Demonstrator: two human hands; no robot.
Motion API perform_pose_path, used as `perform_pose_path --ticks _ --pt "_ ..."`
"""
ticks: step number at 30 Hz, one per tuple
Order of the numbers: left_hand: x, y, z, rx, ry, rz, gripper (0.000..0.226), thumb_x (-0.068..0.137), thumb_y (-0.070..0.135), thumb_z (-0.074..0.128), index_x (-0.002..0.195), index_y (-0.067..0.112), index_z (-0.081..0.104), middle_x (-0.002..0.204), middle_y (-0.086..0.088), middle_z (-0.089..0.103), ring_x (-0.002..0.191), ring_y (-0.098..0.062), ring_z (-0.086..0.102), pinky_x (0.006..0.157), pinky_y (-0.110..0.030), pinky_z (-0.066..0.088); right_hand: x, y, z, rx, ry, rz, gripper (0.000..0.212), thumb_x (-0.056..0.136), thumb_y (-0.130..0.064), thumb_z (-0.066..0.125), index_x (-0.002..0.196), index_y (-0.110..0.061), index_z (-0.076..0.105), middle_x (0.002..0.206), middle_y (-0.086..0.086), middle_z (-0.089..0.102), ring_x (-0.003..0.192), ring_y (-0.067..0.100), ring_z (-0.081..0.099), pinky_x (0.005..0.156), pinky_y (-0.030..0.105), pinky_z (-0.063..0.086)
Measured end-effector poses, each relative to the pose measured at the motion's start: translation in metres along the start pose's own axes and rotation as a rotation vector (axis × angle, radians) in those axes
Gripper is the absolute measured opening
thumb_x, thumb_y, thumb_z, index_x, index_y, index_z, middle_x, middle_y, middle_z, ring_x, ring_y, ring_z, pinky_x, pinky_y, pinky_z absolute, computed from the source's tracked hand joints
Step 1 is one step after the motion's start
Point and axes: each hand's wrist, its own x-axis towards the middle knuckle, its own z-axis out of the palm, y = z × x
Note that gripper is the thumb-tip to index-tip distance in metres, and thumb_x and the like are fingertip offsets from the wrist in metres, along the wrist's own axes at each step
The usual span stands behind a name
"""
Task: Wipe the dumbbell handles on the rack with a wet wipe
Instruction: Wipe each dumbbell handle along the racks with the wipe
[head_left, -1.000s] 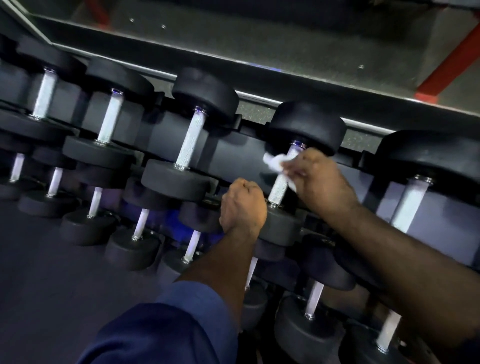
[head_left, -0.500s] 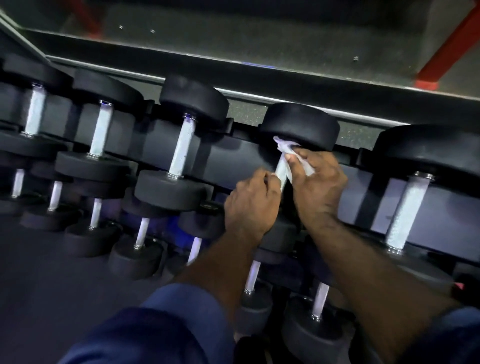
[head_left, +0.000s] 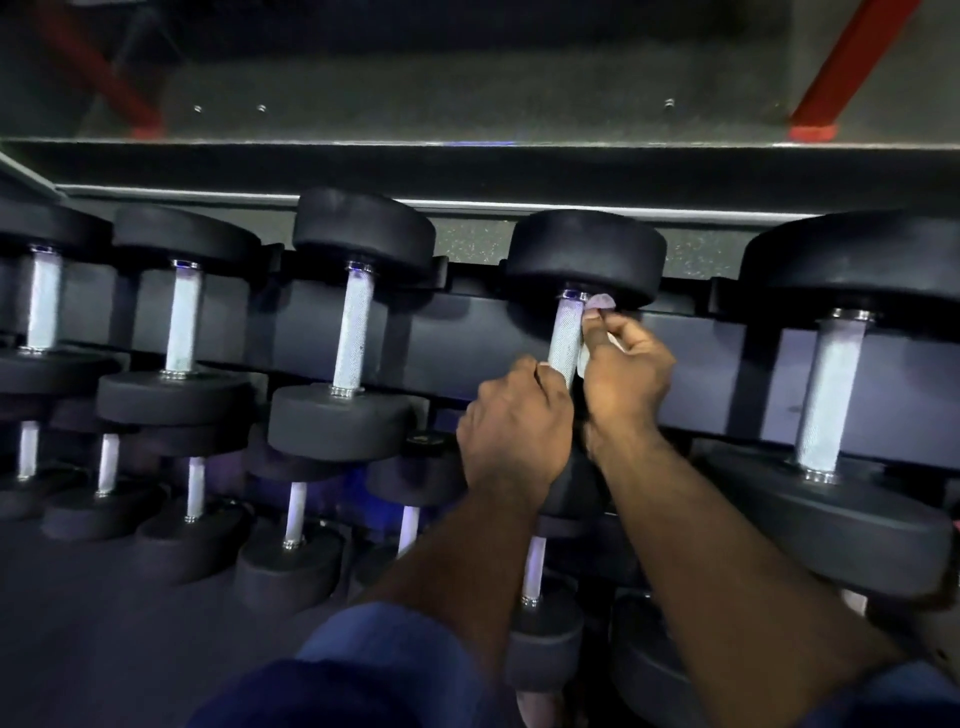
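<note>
Black dumbbells with knurled silver handles lie in rows on a dark rack. Both hands are on one handle in the top row, right of centre. My right hand pinches a small white wet wipe against the handle's right side, close under the upper weight head; most of the wipe is hidden in the fingers. My left hand has its fingers curled around the lower end of the same handle.
Neighbouring top-row dumbbells sit at the left and right, and smaller ones fill the lower rows. Behind the rack runs a ledge with a mirror showing red frame legs.
My left hand rose from the lower weight head onto the handle. My right hand slid the wipe up the handle to the right side under the upper head, leaving the handle's front bare.
</note>
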Motion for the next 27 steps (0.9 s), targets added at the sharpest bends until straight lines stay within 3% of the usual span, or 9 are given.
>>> perform_pose_path --ticks 3,8,10,12,14,17,20,22,27 --pt "0.001 -0.002 0.002 0.007 0.008 0.012 0.034 0.106 0.041 0.035 0.110 0.022 0.063 0.114 -0.015 0.070 0.107 -0.041 0.063 0.088 -0.047 0.049 0.000 -0.001 0.006 0.018 -0.156 0.045 0.039 0.099 -0.023 0.058 0.068 -0.025 0.080 0.070 -0.012 0.074 0.068 0.003 0.066 0.076 0.029 0.055" --pt "-0.001 -0.001 0.001 0.004 0.018 0.028 0.034 0.107 0.040 0.037 0.115 0.021 0.064 0.117 -0.016 0.069 0.109 -0.042 0.062 0.089 -0.046 0.048 0.004 0.007 -0.003 -0.070 0.070 -0.114 0.016 0.087 -0.036 0.073 0.087 -0.023 0.081 0.066 -0.020 0.070 0.061 0.000 0.058 0.067 0.033 0.056" --pt "0.000 -0.001 0.002 0.007 0.014 0.022 0.036 0.107 0.040 0.035 0.119 0.021 0.063 0.120 -0.017 0.067 0.110 -0.041 0.062 0.091 -0.047 0.048 0.001 0.004 -0.001 -0.052 0.017 -0.071 0.015 0.087 -0.035 0.075 0.092 -0.023 0.082 0.070 -0.018 0.073 0.062 -0.001 0.061 0.066 0.028 0.056" --pt "-0.001 -0.001 0.001 0.008 0.011 0.017 0.036 0.107 0.041 0.034 0.119 0.022 0.063 0.120 -0.017 0.067 0.110 -0.041 0.062 0.090 -0.046 0.047 0.001 0.003 0.004 -0.069 -0.085 -0.032 0.020 0.085 -0.040 0.069 0.092 -0.025 0.082 0.078 -0.008 0.077 0.069 0.008 0.067 0.071 0.035 0.060" --pt "-0.001 -0.001 0.001 0.006 0.014 0.014 0.035 0.106 0.040 0.035 0.117 0.022 0.063 0.119 -0.016 0.067 0.110 -0.041 0.062 0.089 -0.046 0.046 0.003 0.003 0.005 -0.127 -0.031 -0.019 0.022 0.086 -0.037 0.065 0.099 -0.029 0.080 0.086 -0.006 0.077 0.077 0.013 0.070 0.081 0.040 0.061" --pt "0.000 -0.001 0.003 0.008 0.026 0.020 0.036 0.106 0.041 0.034 0.114 0.023 0.063 0.116 -0.014 0.068 0.108 -0.040 0.063 0.089 -0.047 0.047 0.000 0.000 -0.001 -0.152 0.107 -0.065 0.017 0.090 -0.028 0.067 0.103 -0.028 0.079 0.089 -0.011 0.077 0.084 0.011 0.072 0.083 0.034 0.060" --pt "0.000 0.000 0.003 0.004 0.024 0.004 0.036 0.105 0.041 0.034 0.116 0.024 0.063 0.118 -0.015 0.067 0.110 -0.041 0.062 0.090 -0.047 0.046 -0.001 0.003 0.003 -0.155 -0.054 -0.048 0.022 0.085 -0.037 0.064 0.100 -0.031 0.079 0.087 -0.011 0.077 0.085 0.015 0.073 0.082 0.043 0.061" --pt "0.000 0.000 0.002 -0.001 0.028 0.000 0.035 0.105 0.040 0.034 0.115 0.024 0.063 0.118 -0.015 0.068 0.110 -0.041 0.062 0.090 -0.047 0.045 0.001 0.004 0.006 -0.175 -0.053 -0.058 0.025 0.084 -0.039 0.061 0.100 -0.033 0.079 0.088 -0.009 0.078 0.086 0.019 0.074 0.082 0.045 0.061" --pt "0.001 -0.001 0.003 -0.010 0.042 0.001 0.034 0.105 0.040 0.034 0.111 0.024 0.064 0.114 -0.013 0.069 0.105 -0.039 0.063 0.086 -0.046 0.046 -0.007 -0.007 -0.002 -0.294 0.095 -0.138 0.023 0.089 -0.020 0.069 0.109 -0.026 0.079 0.098 -0.009 0.078 0.090 0.011 0.072 0.082 0.027 0.058"
